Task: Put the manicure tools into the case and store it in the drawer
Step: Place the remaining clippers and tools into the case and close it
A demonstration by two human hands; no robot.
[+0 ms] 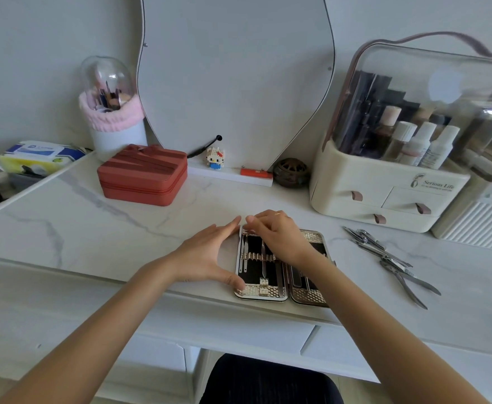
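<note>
- The open, metallic-textured manicure case with a dark lining (pixel 282 266) lies flat at the front edge of the white marble-look counter (pixel 93 223), directly before the person.
- The left hand (pixel 209 258) braces the case's left rim; its fingers (pixel 233 224) are spread wide, thumb at the near corner and fingertips at the far corner, gripping nothing.
- The right hand (pixel 279 234) reaches over the case's far end, its fingers curled narrow at the top of the left half, apparently seating a slim tool; what exactly they pinch cannot be told.
- Several thin steel tools (pixel 263 258) already sit under the elastic strap in the left half.
- A loose pile of steel nippers and scissors (pixel 390 260) lies on the counter to the right, well apart from the case, not yet packed.
- To do this step well, the person should probably slide each tool tip-first under the strap, keep the left hand steadying the case so it does not skid off the edge, and press the tool flat so the lid can close.
- The white drawer (pixel 239 333) beneath the counter appears closed.
</note>
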